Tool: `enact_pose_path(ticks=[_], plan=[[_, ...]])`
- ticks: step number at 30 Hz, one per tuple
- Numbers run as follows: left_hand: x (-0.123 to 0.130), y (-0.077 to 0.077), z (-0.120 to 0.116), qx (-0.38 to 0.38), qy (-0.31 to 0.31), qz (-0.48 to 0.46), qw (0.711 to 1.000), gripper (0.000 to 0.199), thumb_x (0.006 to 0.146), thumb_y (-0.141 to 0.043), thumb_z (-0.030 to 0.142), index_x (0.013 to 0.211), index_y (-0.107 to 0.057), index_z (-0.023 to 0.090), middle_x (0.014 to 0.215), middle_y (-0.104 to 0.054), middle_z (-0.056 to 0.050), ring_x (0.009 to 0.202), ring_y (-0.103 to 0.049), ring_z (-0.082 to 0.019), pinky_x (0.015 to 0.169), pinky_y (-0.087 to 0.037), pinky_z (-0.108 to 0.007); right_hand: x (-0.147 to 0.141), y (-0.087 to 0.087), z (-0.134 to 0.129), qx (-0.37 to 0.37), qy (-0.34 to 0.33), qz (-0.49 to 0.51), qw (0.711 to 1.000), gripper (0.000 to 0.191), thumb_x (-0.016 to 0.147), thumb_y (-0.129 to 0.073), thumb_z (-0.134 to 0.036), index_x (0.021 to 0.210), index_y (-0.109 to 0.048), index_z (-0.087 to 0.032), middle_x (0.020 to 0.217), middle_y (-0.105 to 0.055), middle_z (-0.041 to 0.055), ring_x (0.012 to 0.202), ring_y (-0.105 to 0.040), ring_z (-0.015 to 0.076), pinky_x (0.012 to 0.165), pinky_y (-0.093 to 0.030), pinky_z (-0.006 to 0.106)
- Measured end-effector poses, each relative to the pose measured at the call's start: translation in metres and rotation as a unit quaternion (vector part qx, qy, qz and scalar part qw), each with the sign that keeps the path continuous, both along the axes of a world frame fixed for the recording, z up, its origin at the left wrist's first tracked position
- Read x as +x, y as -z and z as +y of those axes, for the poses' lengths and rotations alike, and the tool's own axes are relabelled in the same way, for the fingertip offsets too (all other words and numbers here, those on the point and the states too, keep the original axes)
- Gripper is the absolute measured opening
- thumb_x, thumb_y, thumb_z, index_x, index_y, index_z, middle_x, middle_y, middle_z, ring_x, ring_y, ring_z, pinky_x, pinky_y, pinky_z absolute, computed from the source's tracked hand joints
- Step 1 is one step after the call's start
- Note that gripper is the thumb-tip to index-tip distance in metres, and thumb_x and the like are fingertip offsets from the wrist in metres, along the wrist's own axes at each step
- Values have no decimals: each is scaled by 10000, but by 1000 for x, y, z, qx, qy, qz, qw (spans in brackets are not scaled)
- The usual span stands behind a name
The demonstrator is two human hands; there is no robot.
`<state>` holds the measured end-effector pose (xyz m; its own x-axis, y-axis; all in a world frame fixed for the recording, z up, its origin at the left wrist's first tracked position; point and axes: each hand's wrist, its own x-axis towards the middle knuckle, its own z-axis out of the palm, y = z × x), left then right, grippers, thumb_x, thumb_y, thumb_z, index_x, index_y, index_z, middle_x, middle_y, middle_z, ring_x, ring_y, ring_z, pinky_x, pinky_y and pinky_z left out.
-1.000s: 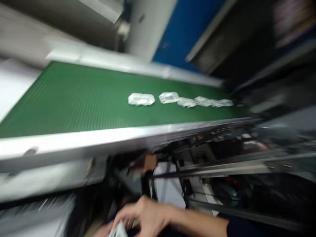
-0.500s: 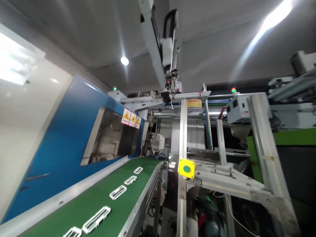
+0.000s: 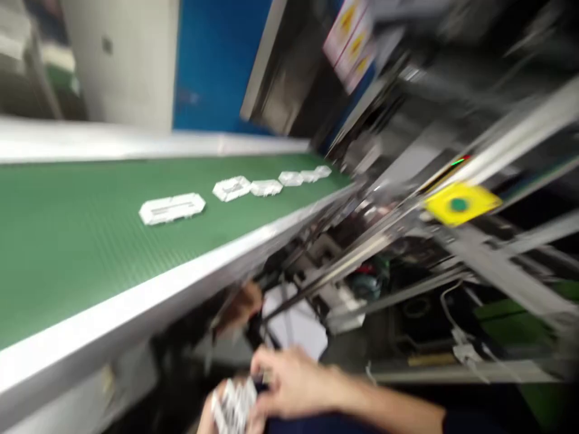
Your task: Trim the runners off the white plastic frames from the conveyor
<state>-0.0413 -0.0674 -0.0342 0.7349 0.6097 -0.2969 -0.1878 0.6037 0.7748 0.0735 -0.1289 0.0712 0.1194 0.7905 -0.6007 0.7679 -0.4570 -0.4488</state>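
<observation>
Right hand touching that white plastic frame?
Touching: the head view shows the right hand closed against the white plastic frame, with no gap, though motion blur softens the edges.

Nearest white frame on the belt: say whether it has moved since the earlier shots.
Cannot tell: the head view swings and blurs between shots, so the white frame on the belt can't be fixed against the yellow button box; no direction can be judged.

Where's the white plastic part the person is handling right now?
In the head view, the white plastic part sits at bottom centre, between the right hand and left hand, below the near edge of the green conveyor.
</observation>
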Motion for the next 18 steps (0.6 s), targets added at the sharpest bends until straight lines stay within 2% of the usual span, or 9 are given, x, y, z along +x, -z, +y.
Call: enact_pose_path(ticks=[1, 2, 3, 5, 8, 11, 14, 18], plan=[[-17, 5, -18, -21, -33, 43, 998, 446, 669, -760, 361, 1057, -556, 278, 1035, -601, -49, 953, -586, -251, 736, -526, -361, 4, 11, -1, -7, 2, 9, 1000, 458, 758, -606, -548, 1094, -538, -244, 897, -639, 10, 806, -605, 184, 630, -423, 271], [-29, 8, -33, -32, -64, 73, 995, 489, 613, -798, 342, 1027, -552, 256, 1001, -609, -41, 913, -598, -241, 752, -519, -347, 8, 22, -2, 23, -8, -23, 999, 515, 712, -620, -601, 1081, -534, -252, 877, -645, 1, 791, -609, 188, 625, -397, 262], [-36, 10, -44, -31, -95, 89, 991, 529, 557, -828, 319, 997, -547, 237, 960, -614, -32, 867, -605, -228, 753, -514, -329, 11, 30, -3, 31, -32, -28, 999, 508, 709, -609, -619, 1055, -536, -254, 854, -648, -5, 773, -612, 183, 612, -372, 250], [-40, 12, -57, -26, -138, 86, 986, 528, 547, -828, 289, 984, -541, 215, 937, -613, -26, 814, -601, -198, 702, -504, -283, 15, 40, -5, 48, -89, -42, 994, 443, 754, -547, -633, 966, -552, -244, 778, -645, -14, 702, -605, 162, 573, -317, 231], [-37, 13, -64, -34, -176, 65, 982, 513, 568, -814, 248, 999, -539, 215, 974, -605, -27, 845, -588, -183, 686, -489, -247, 17, 39, -7, 50, -172, -45, 983, 411, 829, -443, -623, 866, -553, -228, 716, -631, -17, 619, -569, 136, 530, -240, 232], [-37, 15, -67, -27, -184, 51, 981, 510, 568, -813, 209, 998, -540, 218, 1008, -596, -35, 890, -581, -201, 727, -491, -270, 18, 38, -7, 54, -224, -53, 972, 449, 833, -405, -649, 861, -546, -223, 750, -640, -12, 613, -554, 129, 521, -200, 240], [-40, 18, -71, -5, -177, 48, 983, 501, 574, -807, 169, 995, -540, 220, 1020, -589, -37, 903, -579, -213, 752, -491, -294, 20, 41, -5, 64, -252, -58, 964, 494, 816, -385, -683, 865, -547, -219, 748, -639, -11, 607, -542, 121, 517, -178, 246], [-38, 15, -76, -9, -217, 69, 974, 482, 574, -804, 225, 973, -535, 237, 1009, -596, -16, 916, -570, -216, 749, -484, -292, 20, 44, -5, 102, -269, -68, 955, 517, 811, -378, -691, 856, -555, -207, 718, -622, -7, 589, -518, 110, 511, -161, 256]])
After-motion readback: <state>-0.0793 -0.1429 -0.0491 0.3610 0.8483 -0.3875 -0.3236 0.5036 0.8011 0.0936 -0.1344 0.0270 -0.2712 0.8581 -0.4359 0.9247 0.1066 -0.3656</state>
